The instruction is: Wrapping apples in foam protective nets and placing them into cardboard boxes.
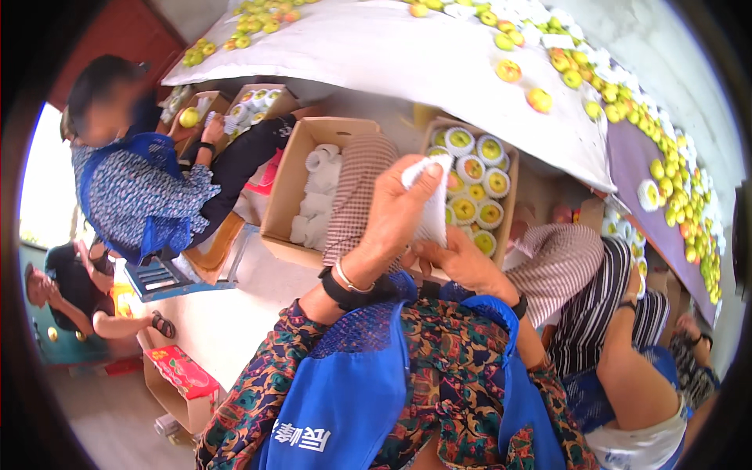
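Note:
In front of me, a white foam fruit net (pixel 435 205) hangs stretched between my two hands. My left hand (pixel 398 205) pinches its upper end between thumb and fingers. Lower down, the fingers of my right hand (pixel 462 257) close on the net's bottom end; whether any fruit is inside is hidden. Just beyond stands a cardboard box of yellow-green apples (pixel 464 207) in white foam nets, partly covered by my hands. Left of my knee, another cardboard box (pixel 288 188) holds a pile of loose white foam nets (pixel 319 196).
Loose apples (pixel 539 99) lie on a pale sheet (pixel 376 59) along the far side and right. At left a person (pixel 149 180) sits beside boxes of apples; another person (pixel 666 376) sits close at my right. A red-topped carton (pixel 182 372) stands lower left.

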Tool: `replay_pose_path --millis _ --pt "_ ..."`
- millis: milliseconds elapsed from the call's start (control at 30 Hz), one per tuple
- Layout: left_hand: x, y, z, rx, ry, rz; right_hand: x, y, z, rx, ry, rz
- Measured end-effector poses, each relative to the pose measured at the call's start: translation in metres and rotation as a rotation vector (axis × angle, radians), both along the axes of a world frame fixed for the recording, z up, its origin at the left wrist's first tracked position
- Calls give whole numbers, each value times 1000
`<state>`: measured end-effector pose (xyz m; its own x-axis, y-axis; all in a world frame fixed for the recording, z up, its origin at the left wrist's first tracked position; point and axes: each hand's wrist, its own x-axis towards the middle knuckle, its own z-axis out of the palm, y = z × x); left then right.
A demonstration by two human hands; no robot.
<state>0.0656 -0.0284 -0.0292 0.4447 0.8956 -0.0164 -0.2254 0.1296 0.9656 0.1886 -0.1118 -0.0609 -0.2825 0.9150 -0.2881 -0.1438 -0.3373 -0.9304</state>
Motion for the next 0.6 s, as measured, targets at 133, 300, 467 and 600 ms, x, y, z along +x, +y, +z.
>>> replay_pose_path --millis 133,300,467,600 --pt "1 4 -10 85 50 -107 2 -3 -18 90 -61 69" --pt "-1 -6 -4 -38 -49 -347 -6 -12 3 -92 176 -207" --pt "0 -4 -4 -61 -112 -314 1 -9 -11 -82 178 -190" --pt "-4 0 -1 -19 -151 -350 -9 -8 11 -137 164 -178"
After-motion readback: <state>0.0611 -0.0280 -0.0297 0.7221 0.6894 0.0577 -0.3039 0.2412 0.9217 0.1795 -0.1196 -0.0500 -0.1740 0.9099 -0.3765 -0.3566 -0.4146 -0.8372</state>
